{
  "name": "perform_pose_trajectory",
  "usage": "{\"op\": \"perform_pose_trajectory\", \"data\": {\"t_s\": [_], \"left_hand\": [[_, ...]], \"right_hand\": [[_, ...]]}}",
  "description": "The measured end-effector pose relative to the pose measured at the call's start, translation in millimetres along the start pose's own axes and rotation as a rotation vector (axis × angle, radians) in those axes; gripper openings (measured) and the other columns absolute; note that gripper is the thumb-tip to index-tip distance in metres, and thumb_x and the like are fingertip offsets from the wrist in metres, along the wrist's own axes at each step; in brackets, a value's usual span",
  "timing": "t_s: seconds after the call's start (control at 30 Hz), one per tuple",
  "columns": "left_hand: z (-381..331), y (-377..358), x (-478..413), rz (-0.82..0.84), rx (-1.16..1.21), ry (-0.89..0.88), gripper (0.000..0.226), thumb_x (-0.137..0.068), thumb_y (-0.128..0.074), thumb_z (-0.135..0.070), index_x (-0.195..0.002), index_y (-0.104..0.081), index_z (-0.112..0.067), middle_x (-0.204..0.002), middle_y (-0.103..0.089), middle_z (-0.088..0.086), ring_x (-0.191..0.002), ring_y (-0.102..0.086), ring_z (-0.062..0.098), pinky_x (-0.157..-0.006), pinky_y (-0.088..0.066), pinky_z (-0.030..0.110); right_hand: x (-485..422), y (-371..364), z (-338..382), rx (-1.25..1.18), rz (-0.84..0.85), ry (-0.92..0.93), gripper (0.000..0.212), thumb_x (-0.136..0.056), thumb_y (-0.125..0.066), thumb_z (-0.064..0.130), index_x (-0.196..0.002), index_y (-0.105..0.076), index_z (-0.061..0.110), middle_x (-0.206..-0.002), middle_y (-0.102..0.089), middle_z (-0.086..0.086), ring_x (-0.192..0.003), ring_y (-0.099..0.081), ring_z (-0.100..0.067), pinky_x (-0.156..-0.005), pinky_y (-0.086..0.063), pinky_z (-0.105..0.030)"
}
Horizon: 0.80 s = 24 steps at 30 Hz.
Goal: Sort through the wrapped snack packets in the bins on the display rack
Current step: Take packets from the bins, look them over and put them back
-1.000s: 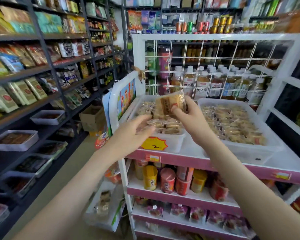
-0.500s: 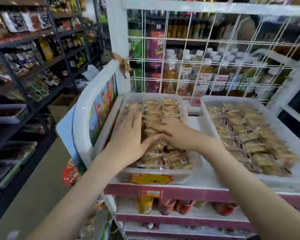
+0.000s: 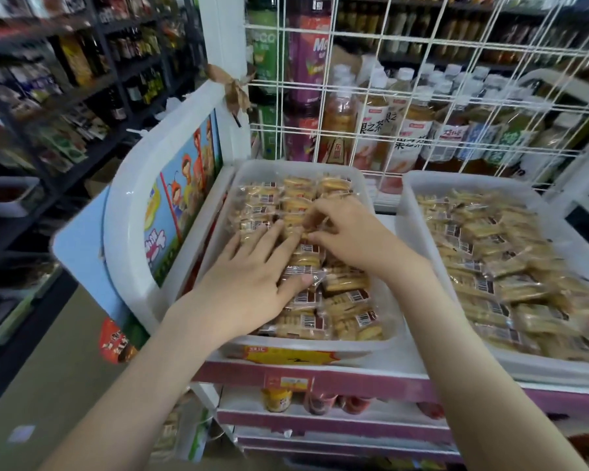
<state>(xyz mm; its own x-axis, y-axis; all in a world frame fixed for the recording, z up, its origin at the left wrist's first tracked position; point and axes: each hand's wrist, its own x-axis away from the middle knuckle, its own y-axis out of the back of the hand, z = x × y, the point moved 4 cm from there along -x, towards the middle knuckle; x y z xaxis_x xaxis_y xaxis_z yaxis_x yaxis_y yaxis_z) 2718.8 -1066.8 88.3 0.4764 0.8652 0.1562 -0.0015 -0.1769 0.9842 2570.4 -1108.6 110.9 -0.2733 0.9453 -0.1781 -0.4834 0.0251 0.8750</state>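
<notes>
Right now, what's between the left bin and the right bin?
Head view: only a narrow strip of bare white shelf separates the left bin and right bin; the right forearm crosses it nearer the camera.

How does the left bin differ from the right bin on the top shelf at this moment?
Both hands work in the left bin: the left hand lies flat on its snack packets and the right hand seems to pinch one, while the right bin is untouched. The left bin's packets mostly sit in rows; the right bin's lie more jumbled. Both are white plastic, holding similar clear-wrapped packets.
</notes>
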Motion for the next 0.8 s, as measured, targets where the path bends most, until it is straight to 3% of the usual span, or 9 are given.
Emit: {"op": "perform_pose_trajectory", "data": {"t_s": [0.13, 0.3, 0.43, 0.53, 0.63, 0.7, 0.8], "left_hand": [[-0.2, 0.7, 1.7, -0.002, 0.014, 0.009, 0.07, -0.092, -0.007, -0.064, -0.151, 0.017, -0.034, -0.159, 0.024, -0.006, -0.146, 0.019, 0.013, -0.119, 0.011, 0.038], [2.4, 1.7, 2.2, 0.002, 0.042, -0.012, 0.067, -0.092, -0.01, -0.066, -0.15, 0.012, -0.041, -0.159, 0.025, -0.005, -0.146, 0.021, 0.016, -0.116, 0.013, 0.037], [2.8, 1.6, 1.1, 0.0, 0.063, -0.039, 0.064, -0.093, -0.012, -0.066, -0.151, 0.006, -0.046, -0.159, 0.023, -0.002, -0.147, 0.019, 0.019, -0.117, 0.012, 0.04], [2.2, 2.6, -1.0, 0.005, 0.066, -0.049, 0.062, -0.094, -0.015, -0.065, -0.151, 0.002, -0.046, -0.16, 0.022, 0.0, -0.148, 0.018, 0.022, -0.118, 0.01, 0.042], [1.5, 3.6, -1.3, 0.004, 0.065, -0.063, 0.061, -0.095, -0.017, -0.064, -0.151, -0.001, -0.045, -0.16, 0.023, 0.001, -0.148, 0.016, 0.024, -0.118, 0.009, 0.043], [1.3, 4.4, -0.4, 0.008, 0.065, -0.064, 0.061, -0.095, -0.017, -0.064, -0.151, -0.001, -0.045, -0.158, 0.026, 0.003, -0.148, 0.017, 0.024, -0.118, 0.009, 0.043], [1.5, 3.9, 1.9, 0.01, 0.088, -0.05, 0.064, -0.095, -0.016, -0.065, -0.151, 0.006, -0.044, -0.156, 0.031, 0.006, -0.147, 0.019, 0.024, -0.118, 0.01, 0.041]], "right_hand": [[-4.8, 3.1, -3.3, -0.06, -0.002, -0.041, 0.018, -0.084, -0.07, 0.02, -0.092, -0.055, 0.022, -0.097, -0.059, 0.002, -0.093, -0.054, -0.014, -0.081, -0.044, -0.025], [-14.0, 0.5, -7.6, 0.004, 0.093, -0.042, 0.014, -0.082, -0.072, 0.028, -0.091, -0.061, 0.031, -0.095, -0.063, 0.007, -0.101, -0.054, -0.014, -0.09, -0.045, -0.03], [-19.4, 4.1, -3.7, 0.089, 0.134, -0.057, 0.018, -0.083, -0.071, 0.026, -0.101, -0.068, 0.025, -0.1, -0.064, 0.007, -0.096, -0.054, -0.007, -0.09, -0.046, -0.028], [-23.2, 2.7, -1.0, 0.174, 0.197, -0.066, 0.026, -0.084, -0.068, 0.027, -0.109, -0.067, 0.024, -0.109, -0.064, 0.004, -0.105, -0.053, -0.013, -0.097, -0.044, -0.035], [-22.6, -0.6, 0.6, 0.351, 0.299, -0.083, 0.034, -0.089, -0.061, 0.032, -0.123, -0.059, 0.028, -0.128, -0.054, -0.001, -0.127, -0.037, -0.023, -0.109, -0.029, -0.05], [-20.4, -0.1, 2.5, 0.425, 0.321, -0.096, 0.037, -0.092, -0.058, 0.032, -0.129, -0.055, 0.026, -0.138, -0.045, -0.004, -0.134, -0.027, -0.025, -0.112, -0.022, -0.051], [-15.6, 4.4, 3.3, 0.384, 0.261, -0.101, 0.035, -0.092, -0.058, 0.032, -0.126, -0.058, 0.025, -0.137, -0.046, -0.004, -0.133, -0.027, -0.024, -0.11, -0.022, -0.046]]}}
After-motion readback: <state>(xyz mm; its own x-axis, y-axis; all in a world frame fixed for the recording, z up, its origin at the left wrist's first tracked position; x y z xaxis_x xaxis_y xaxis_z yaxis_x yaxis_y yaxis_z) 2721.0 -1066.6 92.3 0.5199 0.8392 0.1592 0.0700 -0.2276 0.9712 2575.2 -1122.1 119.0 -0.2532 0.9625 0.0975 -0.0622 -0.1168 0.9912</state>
